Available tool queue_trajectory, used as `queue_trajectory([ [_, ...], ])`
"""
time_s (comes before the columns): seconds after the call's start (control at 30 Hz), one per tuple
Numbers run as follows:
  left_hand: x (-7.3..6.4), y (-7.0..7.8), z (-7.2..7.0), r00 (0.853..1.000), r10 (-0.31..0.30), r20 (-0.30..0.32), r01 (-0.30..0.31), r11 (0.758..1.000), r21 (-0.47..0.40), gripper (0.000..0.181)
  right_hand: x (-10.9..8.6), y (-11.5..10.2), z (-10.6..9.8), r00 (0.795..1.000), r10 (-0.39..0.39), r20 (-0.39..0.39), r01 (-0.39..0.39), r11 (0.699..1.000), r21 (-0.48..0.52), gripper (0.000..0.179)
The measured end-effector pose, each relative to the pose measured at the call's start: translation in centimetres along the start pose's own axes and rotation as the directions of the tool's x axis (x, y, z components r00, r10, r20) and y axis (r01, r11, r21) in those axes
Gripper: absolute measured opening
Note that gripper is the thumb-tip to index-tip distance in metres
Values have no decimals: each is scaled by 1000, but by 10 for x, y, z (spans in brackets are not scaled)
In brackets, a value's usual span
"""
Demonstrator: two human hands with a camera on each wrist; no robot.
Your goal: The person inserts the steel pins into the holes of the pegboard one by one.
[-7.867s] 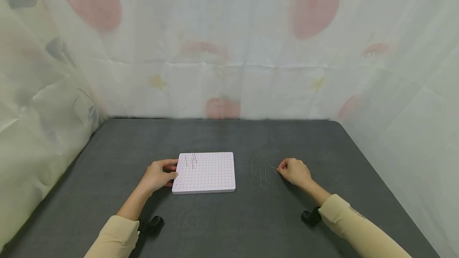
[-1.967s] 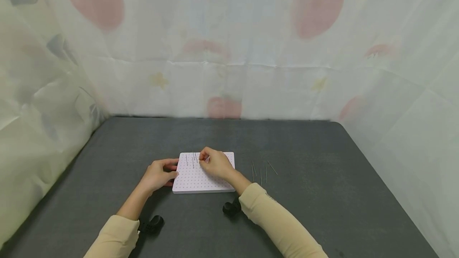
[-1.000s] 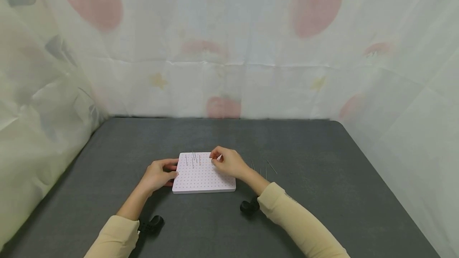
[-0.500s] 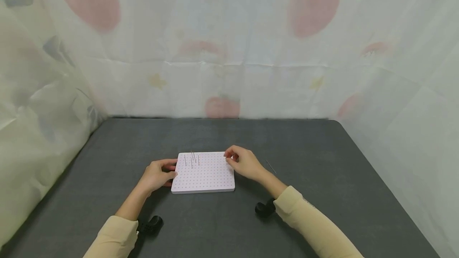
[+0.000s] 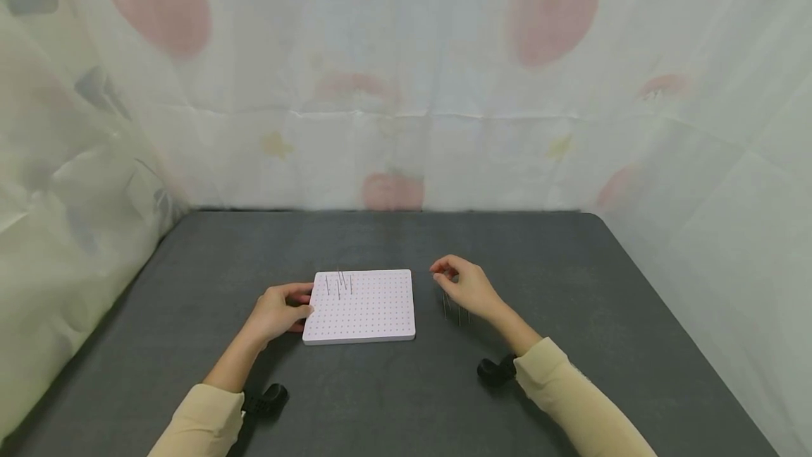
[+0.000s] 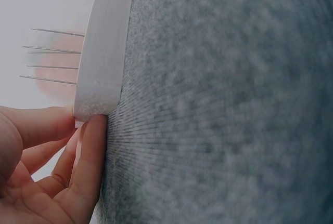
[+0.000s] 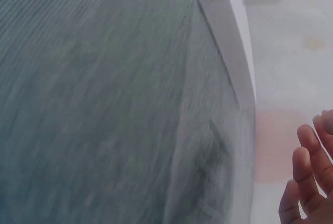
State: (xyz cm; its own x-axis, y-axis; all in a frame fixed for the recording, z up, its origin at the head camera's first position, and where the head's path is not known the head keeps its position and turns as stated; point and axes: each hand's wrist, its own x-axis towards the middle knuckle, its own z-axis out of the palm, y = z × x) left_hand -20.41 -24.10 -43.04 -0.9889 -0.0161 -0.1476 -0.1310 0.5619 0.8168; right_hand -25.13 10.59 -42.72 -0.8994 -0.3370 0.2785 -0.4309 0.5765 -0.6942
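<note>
A white pegboard [image 5: 374, 309] with rows of small holes lies flat on the table. My left hand [image 5: 275, 311] grips its left edge; in the left wrist view the thumb is on the top rim and the fingers are along the side and underside. Several thin metal pins [image 5: 339, 289] stand in the board's far-left part, and these pins [image 6: 54, 67] show in the left wrist view too. To the right of the board my right hand [image 5: 468, 288] hovers with loosely bent fingers, holding nothing visible. It partly hides several loose pins [image 5: 459, 314] lying on the table.
The dark grey tabletop [image 5: 374, 400] runs to a pale curtain [image 5: 495, 161] with faded fruit prints at the back and sides. A black wrist camera [image 5: 269, 400] sits at the left cuff, and another camera [image 5: 496, 371] at the right cuff.
My right hand took a pin from the table and brought it to the board, where one more pin now stands. It then moved back right, off the board. My left hand stayed put.
</note>
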Motion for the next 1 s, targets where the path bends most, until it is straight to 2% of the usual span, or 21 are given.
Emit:
queue_trajectory([
  [0.2, -1, 1, 0, 1000, -5, -2, 5, 1000, 3, 51, -9, 18, -12, 999, 34, -8, -34, 999, -22, 17],
  [0.37, -1, 1, 0, 1000, -9, 1, 9, 1000, 1, 52, -16, 29, -21, 998, 67, 12, -67, 998, -16, 19],
  [0.53, -1, 0, -1, 1000, -4, 3, 4, 1000, -5, 52, -19, 40, -27, 995, 90, 32, -88, 995, -50, 20],
  [1.0, 1, -2, 0, 1000, -11, 7, 11, 1000, -20, 51, -26, 54, -35, 992, 117, 56, -109, 985, -132, 17],
])
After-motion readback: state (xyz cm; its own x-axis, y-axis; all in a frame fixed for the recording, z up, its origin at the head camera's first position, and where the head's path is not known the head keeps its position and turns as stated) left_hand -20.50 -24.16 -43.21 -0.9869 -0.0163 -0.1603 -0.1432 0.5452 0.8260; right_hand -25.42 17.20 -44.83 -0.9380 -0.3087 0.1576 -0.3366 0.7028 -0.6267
